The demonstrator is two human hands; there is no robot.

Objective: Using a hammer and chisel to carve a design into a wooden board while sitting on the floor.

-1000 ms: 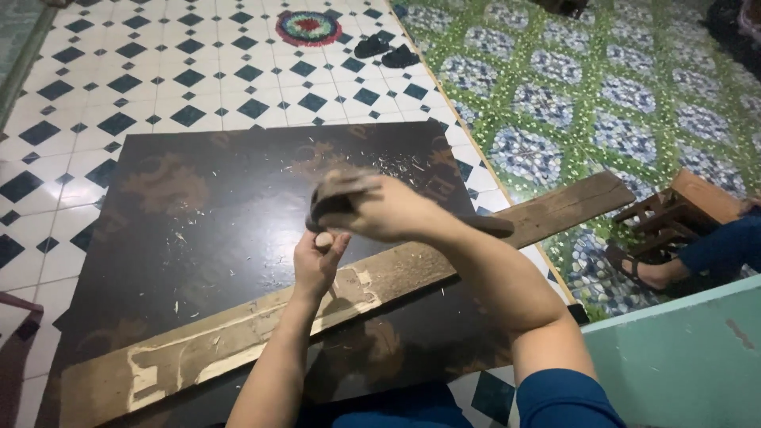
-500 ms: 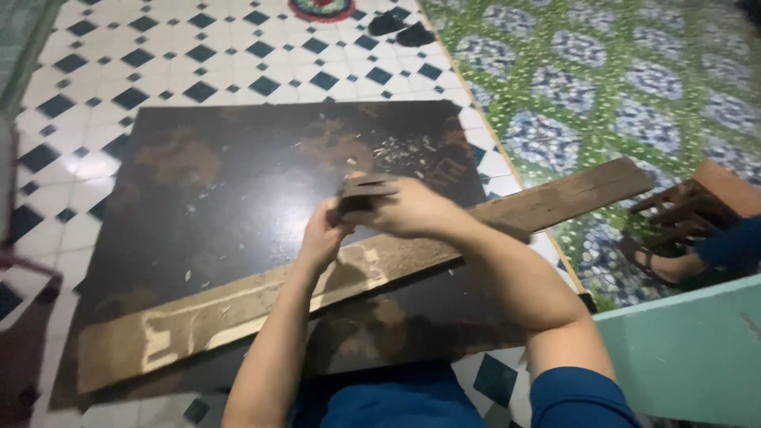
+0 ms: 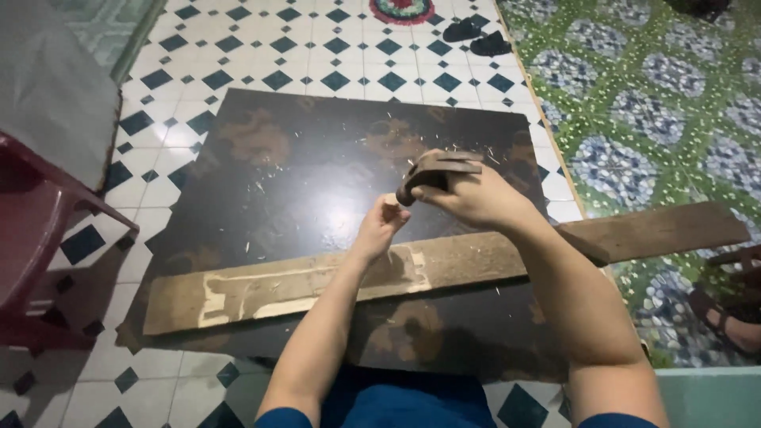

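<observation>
right hand: our right hand (image 3: 476,194) is clenched round a small dark brown wooden hand tool with a curved handle (image 3: 432,176), fingers wrapped over its top; we think it is a small plane or scraper, but most of it is hidden.

left hand: our left hand (image 3: 382,226) is loosely curled with fingertips pinched by the tool's lower end; whether it touches the tool or holds anything we cannot tell.

tool place: held up above the middle of the dark glossy square board lying on the floor (image 3: 317,182), just beyond the far edge of the plank, not resting on either.

plank: 1 long rough brown wooden plank with pale scraped patches (image 3: 301,289) lies slantwise across the board's near part, its right end running past the board's right edge over the green patterned tiles.

handling, tool: we judge it rigid, light enough for 1 hand and not fragile; dry wood grips fine. Best hold is over the top body with the curved handle in the palm, fingers away from any blade underneath.

handling, plank: we judge it stiff, fairly heavy and splintery; take it by the long edges, and it may slide on the glossy board.

around: pale shavings dot the board; a dark red plastic chair (image 3: 32,230) stands off its left edge; 2 dark sandals (image 3: 476,38) sit past its far right corner.
</observation>
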